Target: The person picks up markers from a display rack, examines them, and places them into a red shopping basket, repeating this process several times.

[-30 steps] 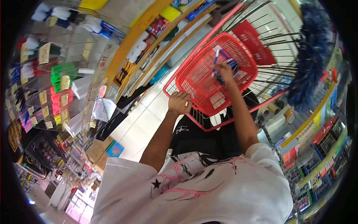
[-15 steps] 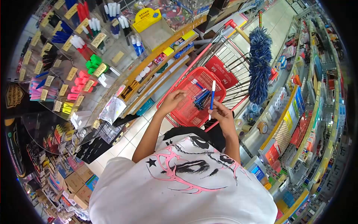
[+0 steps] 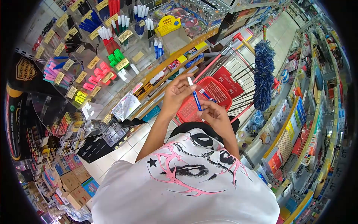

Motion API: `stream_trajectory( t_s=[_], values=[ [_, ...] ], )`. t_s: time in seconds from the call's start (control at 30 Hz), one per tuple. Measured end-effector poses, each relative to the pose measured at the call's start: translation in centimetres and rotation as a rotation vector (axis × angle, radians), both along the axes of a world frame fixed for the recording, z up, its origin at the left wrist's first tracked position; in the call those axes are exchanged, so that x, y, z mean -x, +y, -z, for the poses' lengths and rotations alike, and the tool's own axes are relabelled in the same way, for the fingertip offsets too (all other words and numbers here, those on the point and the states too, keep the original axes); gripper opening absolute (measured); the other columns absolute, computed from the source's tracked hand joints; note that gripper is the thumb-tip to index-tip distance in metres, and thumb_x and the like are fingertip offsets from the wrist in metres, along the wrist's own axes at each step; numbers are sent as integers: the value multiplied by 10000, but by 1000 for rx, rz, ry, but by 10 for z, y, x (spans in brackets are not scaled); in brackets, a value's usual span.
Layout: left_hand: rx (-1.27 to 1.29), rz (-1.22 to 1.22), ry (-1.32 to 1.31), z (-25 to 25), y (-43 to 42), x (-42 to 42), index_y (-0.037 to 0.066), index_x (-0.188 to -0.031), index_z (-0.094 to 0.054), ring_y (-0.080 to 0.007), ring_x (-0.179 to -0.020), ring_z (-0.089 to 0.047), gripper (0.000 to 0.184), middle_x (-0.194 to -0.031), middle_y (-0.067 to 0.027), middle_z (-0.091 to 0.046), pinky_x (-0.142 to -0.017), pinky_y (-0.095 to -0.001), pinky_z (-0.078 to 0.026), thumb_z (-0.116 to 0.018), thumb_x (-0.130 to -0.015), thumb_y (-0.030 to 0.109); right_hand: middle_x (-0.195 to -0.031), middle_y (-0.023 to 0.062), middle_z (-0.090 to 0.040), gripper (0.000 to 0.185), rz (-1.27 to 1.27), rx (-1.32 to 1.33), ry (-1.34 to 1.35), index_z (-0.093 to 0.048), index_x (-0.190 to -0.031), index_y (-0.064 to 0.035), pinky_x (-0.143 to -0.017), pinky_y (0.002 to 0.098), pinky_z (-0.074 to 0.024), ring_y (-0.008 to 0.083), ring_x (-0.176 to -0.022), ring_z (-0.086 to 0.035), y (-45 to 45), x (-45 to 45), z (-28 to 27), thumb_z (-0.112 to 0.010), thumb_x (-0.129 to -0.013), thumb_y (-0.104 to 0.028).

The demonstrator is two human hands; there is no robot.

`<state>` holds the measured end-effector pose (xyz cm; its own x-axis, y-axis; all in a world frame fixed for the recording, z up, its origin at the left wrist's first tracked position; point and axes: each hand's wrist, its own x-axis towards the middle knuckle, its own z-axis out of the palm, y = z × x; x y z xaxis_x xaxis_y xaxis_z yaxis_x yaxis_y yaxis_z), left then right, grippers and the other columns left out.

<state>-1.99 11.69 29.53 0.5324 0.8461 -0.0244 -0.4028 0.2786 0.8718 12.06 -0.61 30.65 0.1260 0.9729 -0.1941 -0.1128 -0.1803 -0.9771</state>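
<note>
A blue marker with a white cap (image 3: 197, 100) is held tilted in front of my shirt, cap end up. My right hand (image 3: 217, 116) pinches it near its lower end. The fingers of my left hand (image 3: 176, 94) are closed at its cap end. Below my hands lies a red plastic basket (image 3: 223, 98), partly hidden by them. Inside it are several blue pens or markers (image 3: 207, 95), mostly covered by my hands.
The basket sits in a red-handled shopping cart (image 3: 238, 61). A blue fluffy duster (image 3: 264, 74) stands at its right side. On the left is a pen display (image 3: 112, 65) with price tags and a yellow box (image 3: 168, 24). Stocked shelves (image 3: 285, 130) line the right.
My left hand has moved up and right to the marker's cap end. My right hand has brought the marker left and lower, tilting it the other way. The view has shifted.
</note>
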Motion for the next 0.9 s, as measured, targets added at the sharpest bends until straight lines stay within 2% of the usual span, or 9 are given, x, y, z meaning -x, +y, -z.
stream_trajectory(
  t_s=[0.03, 0.1, 0.23, 0.5, 0.53, 0.63, 0.8, 0.9],
  values=[
    [-4, -25, 7, 3, 1, 3, 38, -1292, -524, -147, -978, -630, 437, -994, -67, -637, -826, -273, -493, -658, -876, 31, -928, -16, -560, 366, -4, -1, -3, -577, -1225, 12, -661, 196, -441, 41, -767, -546, -1, 0, 2, -654, -867, 21],
    [-24, -52, 1, 6, 1, 8, 41, -1292, -525, -151, -984, -631, 439, -998, -68, -638, -822, -277, -495, -661, -875, 35, -886, -20, -574, 287, -24, -12, -47, -619, -1164, 18, -651, 200, -439, 43, -743, -545, -5, -2, 9, -650, -878, 6],
    [-36, -82, 12, 10, 4, 11, 46, -1293, -525, -159, -996, -630, 444, -997, -68, -639, -817, -288, -499, -666, -872, 40, -843, -33, -611, 252, -18, 40, -26, -643, -1130, 25, -682, 187, -430, 29, -749, -536, -8, -1, 8, -663, -892, -55],
    [-41, -111, -41, -1, -2, 11, 47, -1303, -517, -169, -995, -630, 450, -1048, -73, -625, -826, -300, -509, -666, -878, 59, -782, -38, -580, 193, 13, 83, 16, -647, -1058, 43, -657, 199, -440, 34, -714, -532, -10, -1, -4, -650, -908, -78],
    [-33, -114, -50, -1, -2, 10, 47, -1306, -516, -170, -994, -628, 451, -1051, -71, -622, -829, -306, -509, -667, -881, 64, -765, -34, -573, 184, 2, 81, -3, -647, -1035, 34, -640, 202, -427, 37, -695, -519, -11, -2, -5, -636, -922, -111],
    [-37, -104, -67, -6, -3, 10, 46, -1308, -515, -169, -999, -623, 442, -1044, -65, -619, -830, -316, -508, -659, -893, 86, -730, -27, -559, 200, -18, 72, -46, -647, -987, 15, -606, 209, -399, 44, -658, -493, -13, -5, -7, -609, -950, -178],
    [2, -74, -88, -8, -3, 9, 49, -1305, -520, -164, -991, -610, 402, -1029, -67, -622, -826, -323, -502, -626, -929, 147, -646, -32, -468, 341, -64, 95, 110, -622, -853, -38, -593, 217, -361, 70, -605, -429, -17, -4, -9, -498, -1007, -317],
    [9, -78, -61, -7, -3, 7, 34, -1291, -526, -162, -968, -604, 386, -1043, -80, -631, -843, -324, -490, -607, -947, 189, -647, -29, -452, 377, -88, 93, 214, -622, -880, -35, -590, 224, -359, 81, -604, -421, -20, -6, -3, -465, -1016, -349]
  ],
)
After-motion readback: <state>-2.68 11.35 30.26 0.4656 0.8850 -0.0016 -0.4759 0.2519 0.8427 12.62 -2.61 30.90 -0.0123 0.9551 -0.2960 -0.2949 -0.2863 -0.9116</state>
